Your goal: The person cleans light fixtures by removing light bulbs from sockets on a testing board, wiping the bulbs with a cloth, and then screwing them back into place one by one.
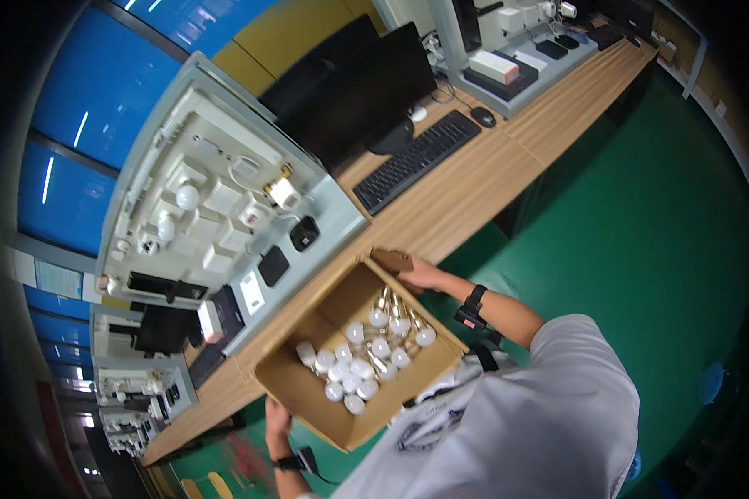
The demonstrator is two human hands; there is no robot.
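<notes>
An uncovered cardboard box is held in front of my body, beside the edge of a long wooden desk. Many white light bulbs with metallic bases lie loose inside it. My right hand grips the box's far right corner, by a brown cardboard flap. At the opposite left side, my left hand holds the box wall, its fingers partly hidden by the box.
A grey display stand with bulbs, switches and small devices stands on the desk. Beyond it are a black monitor, a keyboard and a mouse. Green floor shows at the right; a yellow chair is low left.
</notes>
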